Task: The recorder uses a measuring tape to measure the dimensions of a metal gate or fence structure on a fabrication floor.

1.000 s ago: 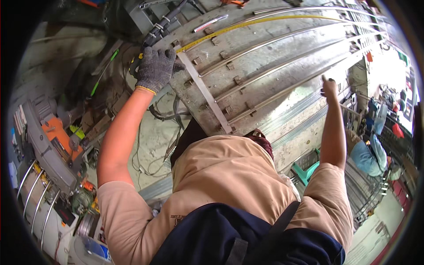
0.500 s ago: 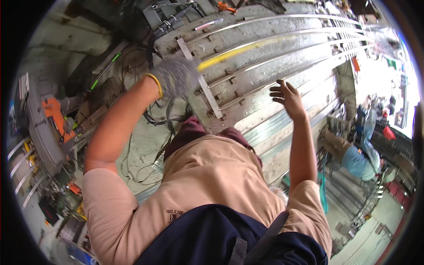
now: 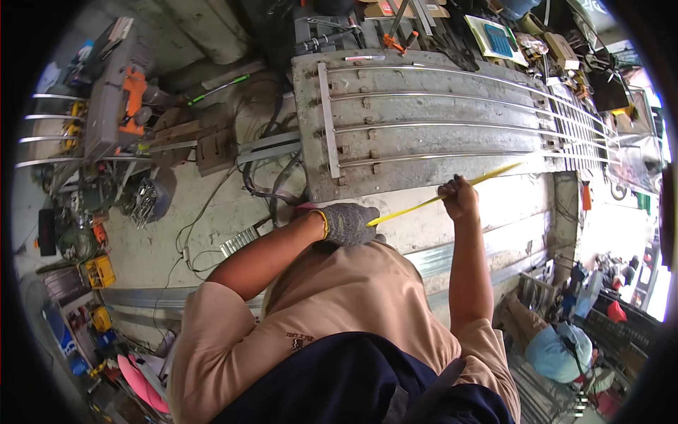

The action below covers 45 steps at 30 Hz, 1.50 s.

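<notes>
My left hand, in a grey knitted glove with a yellow cuff, is closed in front of my waist. From it runs the yellow blade of a tape measure; any case is hidden inside the glove. My bare right hand is closed round the blade farther along, by the near edge of the metal worktable. Past that hand the blade slants up to the right, its far part blurred over the tabletop. Several long shiny metal rods lie across the table, with a flat metal bar across their left ends.
An orange-handled clamp and a blue calculator are at the table's far side. Dark cables trail over the floor at left, below a green stick. Another person in light blue is low at right.
My gloved left hand has come from over the table's left end down to my waist with the tape measure. My right hand, open before, has closed on the blade. The view has shifted.
</notes>
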Motion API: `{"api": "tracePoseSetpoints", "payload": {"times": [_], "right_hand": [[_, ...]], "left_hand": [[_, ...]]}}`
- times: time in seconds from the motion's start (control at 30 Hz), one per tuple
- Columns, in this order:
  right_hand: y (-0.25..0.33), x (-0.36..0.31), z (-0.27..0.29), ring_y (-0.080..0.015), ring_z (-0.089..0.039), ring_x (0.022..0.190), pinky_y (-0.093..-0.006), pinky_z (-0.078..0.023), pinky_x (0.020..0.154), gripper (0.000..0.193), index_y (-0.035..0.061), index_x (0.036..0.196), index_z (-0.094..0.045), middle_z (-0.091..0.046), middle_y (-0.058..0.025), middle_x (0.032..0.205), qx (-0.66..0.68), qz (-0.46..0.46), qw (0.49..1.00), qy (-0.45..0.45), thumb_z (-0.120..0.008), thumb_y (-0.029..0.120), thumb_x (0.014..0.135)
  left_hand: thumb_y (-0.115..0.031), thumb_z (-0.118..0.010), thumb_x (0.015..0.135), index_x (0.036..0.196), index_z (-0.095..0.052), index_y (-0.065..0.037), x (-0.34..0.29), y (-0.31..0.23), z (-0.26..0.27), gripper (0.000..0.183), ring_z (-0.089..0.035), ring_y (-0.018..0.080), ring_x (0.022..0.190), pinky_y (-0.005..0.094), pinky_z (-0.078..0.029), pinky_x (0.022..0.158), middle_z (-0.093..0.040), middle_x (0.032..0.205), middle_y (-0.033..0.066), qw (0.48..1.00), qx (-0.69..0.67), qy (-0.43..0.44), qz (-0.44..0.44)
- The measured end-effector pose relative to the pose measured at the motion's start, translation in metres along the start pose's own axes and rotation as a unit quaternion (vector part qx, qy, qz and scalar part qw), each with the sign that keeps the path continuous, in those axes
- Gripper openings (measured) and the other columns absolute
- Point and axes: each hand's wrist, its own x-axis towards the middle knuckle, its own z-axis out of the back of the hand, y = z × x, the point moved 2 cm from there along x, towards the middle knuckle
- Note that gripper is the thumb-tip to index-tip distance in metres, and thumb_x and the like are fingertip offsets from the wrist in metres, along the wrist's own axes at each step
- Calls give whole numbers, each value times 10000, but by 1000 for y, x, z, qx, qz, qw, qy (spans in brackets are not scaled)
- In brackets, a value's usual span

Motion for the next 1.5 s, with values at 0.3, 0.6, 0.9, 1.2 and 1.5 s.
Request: {"api": "tracePoseSetpoints", "payload": {"times": [0.3,0.6,0.9,1.2,1.5], "right_hand": [[70,-3,102,-129,-318,562,-332,-377,588,310,85,940,-453,-341,9,698,24,53,998,-14,-321,299,1122],[134,-23,200,-126,-292,552,-335,-385,587,301,80,972,-473,-318,14,690,68,104,991,-50,-344,308,1122],[225,-65,333,-142,-336,492,-325,-377,495,189,123,958,-463,-361,9,647,111,230,946,-199,-415,238,1099],[277,-91,404,-216,-485,533,-438,-495,515,154,67,932,-511,-458,-54,641,7,136,917,-376,-441,149,1042],[297,-77,331,-261,-615,643,-458,-601,684,181,-36,1079,-565,-575,-85,769,5,110,951,-288,-495,129,1054]], "left_hand": [[-400,-583,921,1092,-692,-77,-4,-41,-80,381,-658,403,1034,475,-475,934,-703,1059,222,998,33,-5,57],[-170,-557,943,1481,-477,-61,21,-38,-132,554,-556,282,1321,405,-409,1108,-608,1387,152,972,149,19,-180],[-211,-664,934,1255,-677,-65,82,-4,-100,353,-627,274,1152,410,-478,996,-657,1277,140,972,-8,180,-152],[-118,-712,864,1237,-670,-38,215,-15,-33,384,-634,307,1129,424,-507,948,-662,1265,154,902,-244,357,20],[-421,-736,888,1170,-671,-28,352,-221,87,488,-645,162,808,349,-535,736,-692,883,89,854,17,514,-82]]}}
